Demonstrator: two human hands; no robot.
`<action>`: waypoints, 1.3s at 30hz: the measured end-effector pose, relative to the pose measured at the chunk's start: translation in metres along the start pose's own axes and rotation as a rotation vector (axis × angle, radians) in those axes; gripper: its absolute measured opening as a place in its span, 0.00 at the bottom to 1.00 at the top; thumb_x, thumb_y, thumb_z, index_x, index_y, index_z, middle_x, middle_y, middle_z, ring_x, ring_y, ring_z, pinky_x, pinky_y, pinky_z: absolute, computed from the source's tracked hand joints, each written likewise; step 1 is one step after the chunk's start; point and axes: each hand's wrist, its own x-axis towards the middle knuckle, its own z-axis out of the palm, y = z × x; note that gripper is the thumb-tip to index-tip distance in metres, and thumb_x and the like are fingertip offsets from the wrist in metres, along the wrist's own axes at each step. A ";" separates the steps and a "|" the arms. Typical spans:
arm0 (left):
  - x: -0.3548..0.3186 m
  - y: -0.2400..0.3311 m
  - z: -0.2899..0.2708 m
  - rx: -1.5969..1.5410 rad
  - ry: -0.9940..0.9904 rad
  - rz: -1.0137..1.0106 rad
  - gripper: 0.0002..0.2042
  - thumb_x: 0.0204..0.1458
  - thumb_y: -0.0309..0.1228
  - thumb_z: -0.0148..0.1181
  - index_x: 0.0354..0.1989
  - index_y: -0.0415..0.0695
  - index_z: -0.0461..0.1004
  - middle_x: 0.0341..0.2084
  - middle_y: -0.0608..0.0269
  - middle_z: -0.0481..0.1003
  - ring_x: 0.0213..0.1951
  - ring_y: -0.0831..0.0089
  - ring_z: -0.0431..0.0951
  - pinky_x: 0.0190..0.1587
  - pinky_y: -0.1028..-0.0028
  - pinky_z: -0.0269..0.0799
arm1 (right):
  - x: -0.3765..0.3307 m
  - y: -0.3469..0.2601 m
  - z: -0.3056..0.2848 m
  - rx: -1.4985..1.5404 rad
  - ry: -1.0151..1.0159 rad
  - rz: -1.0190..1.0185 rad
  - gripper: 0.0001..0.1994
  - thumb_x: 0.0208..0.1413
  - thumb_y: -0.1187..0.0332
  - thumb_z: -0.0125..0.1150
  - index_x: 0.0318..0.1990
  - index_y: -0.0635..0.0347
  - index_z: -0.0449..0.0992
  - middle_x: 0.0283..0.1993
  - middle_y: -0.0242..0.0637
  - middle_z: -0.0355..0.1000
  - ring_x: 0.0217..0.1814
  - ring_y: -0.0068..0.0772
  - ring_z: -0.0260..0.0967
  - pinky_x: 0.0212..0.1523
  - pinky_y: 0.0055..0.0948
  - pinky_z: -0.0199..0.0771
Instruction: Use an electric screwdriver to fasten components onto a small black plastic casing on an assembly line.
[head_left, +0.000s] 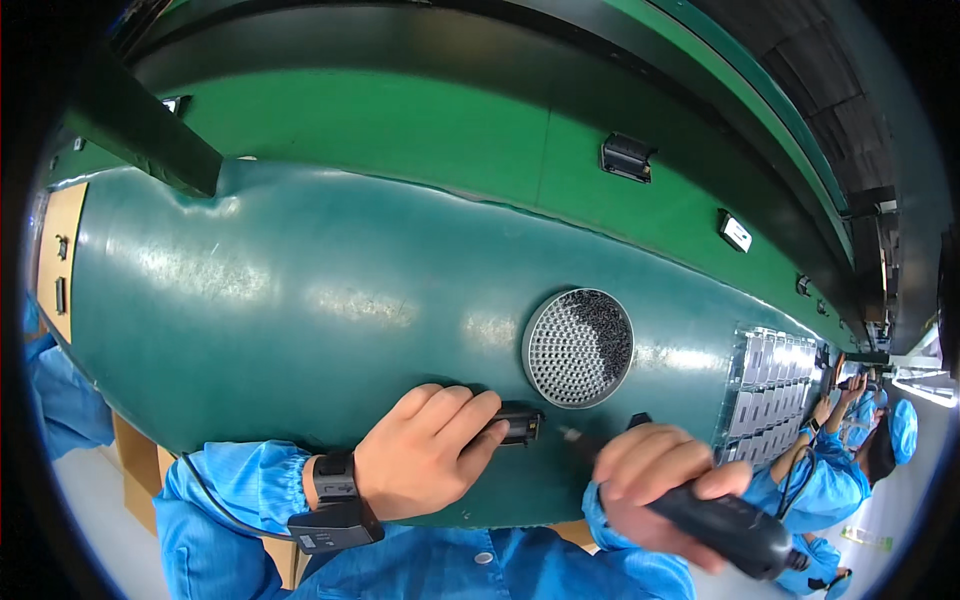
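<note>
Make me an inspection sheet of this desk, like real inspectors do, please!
Surface: dark green mat, shiny with pale scuffs.
Main things: black part; black handheld tool, blurred tip toward the part; round grey dish full of holes, with tiny dark pieces bunched toward its far right side.
Clutter: pale flat parts in clear trays at right.
Hands: left hand holds the black part; right hand, blurred, grips the tool.
Cables: thin black cable by the left sleeve.
Surroundings: green strip beyond, carrying a few small items; people in blue at right.
</note>
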 end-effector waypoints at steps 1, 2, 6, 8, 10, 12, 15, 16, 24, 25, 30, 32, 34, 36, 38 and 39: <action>0.000 -0.001 0.000 0.000 -0.003 0.000 0.08 0.47 0.30 0.69 0.37 0.46 0.85 0.45 0.62 0.76 0.44 0.66 0.75 0.43 0.67 0.70 | 0.005 0.002 -0.006 -0.012 0.034 -0.051 0.34 0.59 0.34 0.59 0.53 0.57 0.64 0.27 0.40 0.68 0.21 0.35 0.67 0.19 0.35 0.72; 0.001 -0.003 0.000 -0.006 -0.014 0.013 0.10 0.46 0.30 0.69 0.38 0.47 0.85 0.45 0.62 0.76 0.44 0.66 0.75 0.44 0.67 0.70 | 0.006 0.002 -0.013 -0.064 0.094 -0.060 0.34 0.59 0.34 0.58 0.53 0.56 0.63 0.27 0.41 0.68 0.21 0.37 0.68 0.20 0.38 0.73; 0.007 -0.013 -0.002 -0.148 -0.055 0.014 0.20 0.41 0.31 0.71 0.47 0.44 0.82 0.46 0.58 0.76 0.44 0.62 0.75 0.45 0.64 0.73 | 0.009 0.010 -0.030 -0.100 0.174 -0.064 0.35 0.58 0.32 0.57 0.54 0.54 0.62 0.28 0.43 0.69 0.22 0.39 0.68 0.21 0.40 0.71; 0.015 -0.015 -0.010 -0.201 -0.097 -0.035 0.24 0.40 0.31 0.72 0.50 0.42 0.80 0.46 0.57 0.76 0.43 0.60 0.76 0.46 0.63 0.74 | 0.011 0.017 -0.037 -0.102 0.152 -0.069 0.36 0.57 0.32 0.57 0.55 0.55 0.62 0.29 0.44 0.70 0.23 0.39 0.69 0.21 0.40 0.72; 0.018 -0.019 -0.010 -0.255 -0.127 -0.077 0.31 0.39 0.31 0.74 0.55 0.36 0.75 0.44 0.53 0.76 0.43 0.55 0.77 0.47 0.61 0.75 | 0.012 0.021 -0.043 -0.124 0.128 -0.073 0.36 0.57 0.31 0.58 0.54 0.56 0.62 0.30 0.44 0.71 0.23 0.39 0.70 0.21 0.40 0.73; 0.020 -0.020 -0.006 -0.259 -0.119 -0.068 0.30 0.38 0.31 0.74 0.54 0.36 0.76 0.44 0.53 0.76 0.42 0.56 0.77 0.46 0.61 0.75 | 0.013 0.025 -0.046 -0.139 0.111 -0.078 0.37 0.55 0.31 0.59 0.54 0.56 0.62 0.30 0.45 0.72 0.24 0.39 0.71 0.22 0.40 0.74; 0.020 -0.021 -0.002 -0.250 -0.107 -0.065 0.29 0.37 0.30 0.75 0.52 0.36 0.77 0.43 0.53 0.76 0.40 0.57 0.77 0.44 0.63 0.76 | 0.012 0.029 -0.050 -0.157 0.109 -0.046 0.38 0.54 0.30 0.59 0.53 0.56 0.63 0.30 0.45 0.72 0.23 0.39 0.70 0.22 0.40 0.73; 0.020 -0.020 -0.003 -0.233 -0.101 -0.070 0.28 0.37 0.30 0.75 0.51 0.36 0.77 0.42 0.54 0.77 0.40 0.58 0.78 0.43 0.63 0.76 | 0.012 0.029 -0.050 -0.155 0.110 -0.046 0.38 0.54 0.30 0.59 0.53 0.56 0.63 0.30 0.45 0.72 0.23 0.39 0.70 0.22 0.40 0.73; 0.018 -0.011 0.000 -0.167 -0.041 -0.061 0.28 0.34 0.29 0.75 0.50 0.36 0.79 0.42 0.55 0.77 0.38 0.60 0.77 0.41 0.64 0.76 | 0.010 0.024 -0.048 -0.154 0.157 -0.040 0.39 0.53 0.29 0.59 0.53 0.57 0.63 0.30 0.44 0.72 0.22 0.39 0.69 0.22 0.40 0.72; 0.018 -0.010 0.000 -0.157 -0.044 -0.067 0.29 0.34 0.29 0.75 0.50 0.36 0.79 0.42 0.55 0.77 0.39 0.60 0.77 0.41 0.64 0.76 | 0.010 0.025 -0.050 -0.152 0.157 -0.039 0.39 0.53 0.29 0.59 0.53 0.57 0.63 0.30 0.44 0.72 0.22 0.39 0.69 0.22 0.40 0.72; 0.018 -0.008 0.004 -0.128 -0.043 -0.075 0.28 0.34 0.29 0.75 0.50 0.36 0.79 0.43 0.56 0.76 0.40 0.59 0.77 0.42 0.63 0.75 | 0.014 0.030 -0.051 -0.178 0.056 -0.069 0.39 0.54 0.30 0.59 0.52 0.59 0.62 0.30 0.45 0.71 0.22 0.38 0.69 0.21 0.39 0.73; 0.013 -0.012 0.003 -0.130 -0.045 -0.076 0.28 0.35 0.30 0.74 0.50 0.37 0.79 0.43 0.56 0.76 0.41 0.59 0.77 0.43 0.63 0.75 | 0.010 0.031 -0.045 -0.168 0.086 -0.082 0.38 0.55 0.31 0.60 0.51 0.59 0.62 0.30 0.44 0.71 0.22 0.38 0.69 0.21 0.39 0.73; 0.008 -0.013 0.003 -0.134 -0.054 -0.078 0.28 0.35 0.30 0.74 0.50 0.37 0.79 0.44 0.57 0.76 0.42 0.60 0.77 0.43 0.63 0.75 | 0.006 0.027 -0.037 -0.158 0.109 -0.091 0.37 0.55 0.32 0.61 0.51 0.59 0.62 0.30 0.44 0.71 0.22 0.38 0.69 0.20 0.39 0.73; 0.003 -0.015 0.004 -0.125 -0.045 -0.078 0.28 0.35 0.30 0.74 0.50 0.38 0.79 0.44 0.57 0.76 0.43 0.60 0.76 0.43 0.63 0.74 | 0.007 0.016 -0.027 -0.149 0.133 -0.093 0.36 0.57 0.32 0.59 0.53 0.57 0.65 0.27 0.38 0.66 0.20 0.34 0.65 0.20 0.34 0.68; -0.001 -0.018 0.005 -0.117 -0.037 -0.070 0.29 0.34 0.30 0.74 0.51 0.38 0.79 0.44 0.57 0.76 0.43 0.61 0.76 0.43 0.64 0.74 | 0.003 0.014 -0.019 -0.125 0.103 -0.119 0.35 0.57 0.33 0.59 0.53 0.57 0.65 0.26 0.38 0.66 0.20 0.33 0.64 0.19 0.32 0.67; -0.003 -0.020 0.006 -0.116 -0.030 -0.059 0.29 0.34 0.30 0.74 0.51 0.38 0.79 0.45 0.58 0.76 0.44 0.61 0.76 0.43 0.64 0.74 | 0.001 0.012 -0.014 -0.104 0.078 -0.148 0.34 0.58 0.34 0.60 0.53 0.57 0.65 0.25 0.37 0.65 0.19 0.32 0.63 0.18 0.31 0.66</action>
